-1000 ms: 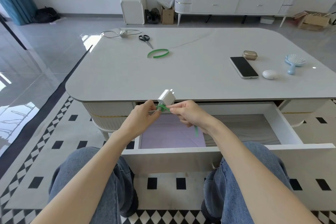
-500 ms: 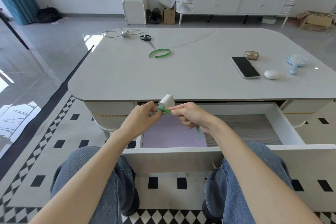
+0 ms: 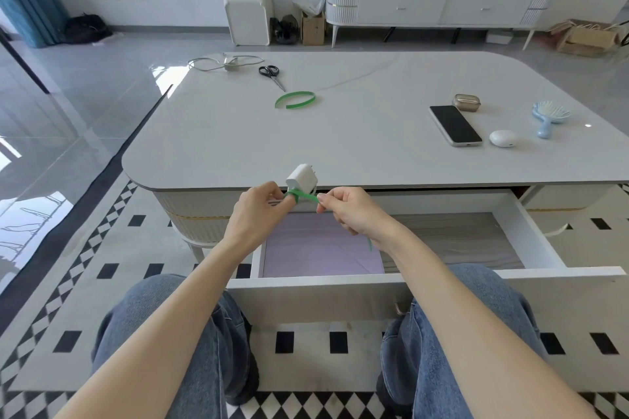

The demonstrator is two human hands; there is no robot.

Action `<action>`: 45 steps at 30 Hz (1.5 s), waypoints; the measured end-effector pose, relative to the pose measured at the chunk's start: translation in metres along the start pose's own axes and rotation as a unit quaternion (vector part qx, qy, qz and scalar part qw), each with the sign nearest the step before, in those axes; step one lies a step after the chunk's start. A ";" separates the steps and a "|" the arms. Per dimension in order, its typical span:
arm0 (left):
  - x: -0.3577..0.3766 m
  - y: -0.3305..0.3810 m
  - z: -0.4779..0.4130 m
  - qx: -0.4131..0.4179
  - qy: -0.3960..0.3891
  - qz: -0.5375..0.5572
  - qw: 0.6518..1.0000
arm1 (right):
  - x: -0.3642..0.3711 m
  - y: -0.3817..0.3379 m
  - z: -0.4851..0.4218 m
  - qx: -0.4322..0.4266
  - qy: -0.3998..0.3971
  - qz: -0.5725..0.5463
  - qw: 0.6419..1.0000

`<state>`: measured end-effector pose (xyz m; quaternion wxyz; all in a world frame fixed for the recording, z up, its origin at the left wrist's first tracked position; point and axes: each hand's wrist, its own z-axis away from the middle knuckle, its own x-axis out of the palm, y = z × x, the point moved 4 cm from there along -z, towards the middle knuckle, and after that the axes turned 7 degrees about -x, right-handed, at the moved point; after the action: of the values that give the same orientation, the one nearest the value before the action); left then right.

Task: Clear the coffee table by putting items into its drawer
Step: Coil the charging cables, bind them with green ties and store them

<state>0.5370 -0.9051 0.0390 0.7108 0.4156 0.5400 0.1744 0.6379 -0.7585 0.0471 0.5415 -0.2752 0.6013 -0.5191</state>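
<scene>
Above the open drawer [image 3: 531,231], my left hand [image 3: 257,218] grips a coiled cable with a white charger plug [image 3: 302,177] sticking up from it. A green strap [image 3: 303,197] wraps round the bundle, and my right hand [image 3: 349,213] pinches its free end, pulled to the right. The strap's tail hangs below my right wrist. A purple sheet [image 3: 320,252] lies in the drawer's left part. On the coffee table [image 3: 340,143] lie a second green strap [image 3: 294,100], scissors [image 3: 271,74], another charger with cable [image 3: 224,63], a phone [image 3: 454,125], a tan case [image 3: 466,102], a white earbud case [image 3: 503,138] and a blue hairbrush [image 3: 548,116].
My knees in jeans sit just before the drawer front [image 3: 340,296]. The floor has a checkered rug [image 3: 68,299]. A white sideboard [image 3: 439,7], a white bin [image 3: 247,14] and cardboard boxes [image 3: 589,37] stand at the far wall.
My right hand has drawn the green strap further to the right round the cable bundle. The plug has tilted slightly. Both hands stay above the drawer.
</scene>
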 end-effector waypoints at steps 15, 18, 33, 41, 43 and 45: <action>-0.003 0.011 0.009 -0.073 -0.026 0.273 0.959 | 0.027 -0.003 -0.002 -0.026 -0.018 -0.045 0.998; -0.003 0.013 0.011 -0.077 -0.049 0.305 0.948 | 0.026 -0.003 -0.003 -0.052 -0.003 -0.035 0.998; 0.000 0.021 0.014 -0.025 -0.220 0.293 0.930 | 0.010 -0.008 -0.001 -0.127 0.075 0.101 0.984; -0.004 0.020 0.015 -0.019 -0.198 0.263 0.944 | 0.011 -0.009 0.000 -0.141 0.089 0.128 0.978; -0.004 0.020 0.015 -0.026 -0.193 0.281 0.940 | 0.010 -0.009 0.001 -0.143 0.095 0.128 0.977; -0.005 0.019 0.015 -0.035 -0.187 0.296 0.936 | 0.010 -0.010 0.000 -0.143 0.099 0.126 0.977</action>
<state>0.5527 -0.9028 0.0581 0.7290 0.5567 0.2434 0.3152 0.6335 -0.7705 0.0525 0.4956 -0.2191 0.7497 -0.3799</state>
